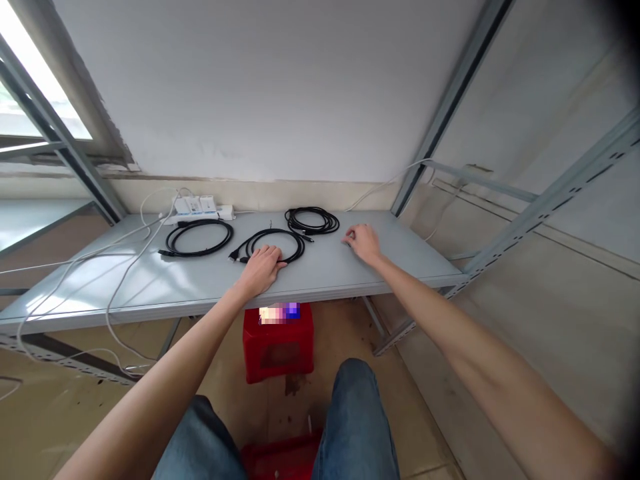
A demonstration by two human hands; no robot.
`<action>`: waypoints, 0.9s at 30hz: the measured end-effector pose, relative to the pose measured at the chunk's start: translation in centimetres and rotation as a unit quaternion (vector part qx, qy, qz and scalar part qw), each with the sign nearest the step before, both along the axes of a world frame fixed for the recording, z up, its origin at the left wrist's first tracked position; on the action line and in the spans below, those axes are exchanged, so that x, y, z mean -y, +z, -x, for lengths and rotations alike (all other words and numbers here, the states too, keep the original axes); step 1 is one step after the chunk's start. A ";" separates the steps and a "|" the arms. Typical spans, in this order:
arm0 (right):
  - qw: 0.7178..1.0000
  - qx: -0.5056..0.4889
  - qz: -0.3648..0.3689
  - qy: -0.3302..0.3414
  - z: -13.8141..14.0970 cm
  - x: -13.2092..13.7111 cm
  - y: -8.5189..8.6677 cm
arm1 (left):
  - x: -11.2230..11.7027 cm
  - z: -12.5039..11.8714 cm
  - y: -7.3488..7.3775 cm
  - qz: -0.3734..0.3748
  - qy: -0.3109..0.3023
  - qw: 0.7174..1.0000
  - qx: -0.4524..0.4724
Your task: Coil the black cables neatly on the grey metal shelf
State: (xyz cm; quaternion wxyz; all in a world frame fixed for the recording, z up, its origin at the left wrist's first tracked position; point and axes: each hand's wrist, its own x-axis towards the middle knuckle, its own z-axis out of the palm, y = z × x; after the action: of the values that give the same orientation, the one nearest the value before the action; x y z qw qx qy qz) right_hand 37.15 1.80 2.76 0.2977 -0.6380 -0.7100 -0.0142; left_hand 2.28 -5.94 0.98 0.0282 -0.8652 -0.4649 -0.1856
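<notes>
Three coiled black cables lie on a grey metal shelf [350, 270]. My left hand [263, 267] rests flat, fingers apart, on the near edge of the middle cable coil [295, 241]. My right hand [363, 241] lies palm down on the bare shelf to the right of that coil, fingers loosely curled, nothing visible in them. The left cable coil [200, 239] sits further left, and the far cable coil [313, 220] lies behind, between my two hands.
A white power strip [200, 208] with white plugs and white cords trailing off the left side sits at the back of the shelf. A red plastic stool [277, 343] stands under the shelf, in front of my knees. Metal rack uprights rise left and right.
</notes>
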 end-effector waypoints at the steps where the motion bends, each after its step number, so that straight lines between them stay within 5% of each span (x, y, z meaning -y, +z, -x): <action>1: 1.000 -0.001 0.012 -0.013 0.1 -0.4 0.0 | 0.0 0.0 0.0 0.006 0.001 1.000 0.005; 8: 0.994 -0.006 0.067 -0.091 0.2 -2.4 -0.2 | -0.6 0.2 -0.6 0.033 -0.007 0.999 0.023; 18: 0.986 0.061 0.097 -0.118 0.6 -1.5 -1.2 | -0.7 0.1 -0.8 0.013 -0.006 1.000 0.023; 23: 0.983 0.074 0.105 -0.128 1.2 -1.2 -0.1 | -0.7 0.1 -0.9 0.008 -0.008 0.999 0.035; 27: 0.989 -0.008 0.048 -0.141 1.2 -1.8 1.5 | -0.7 0.1 -0.9 0.004 -0.008 0.999 0.035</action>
State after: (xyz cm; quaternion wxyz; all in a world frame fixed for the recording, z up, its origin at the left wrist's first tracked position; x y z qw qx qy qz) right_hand 35.95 3.62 4.24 0.2677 -0.7456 -0.6100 -0.0166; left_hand 2.22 -5.20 0.08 0.0072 -0.8621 -0.4595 -0.2138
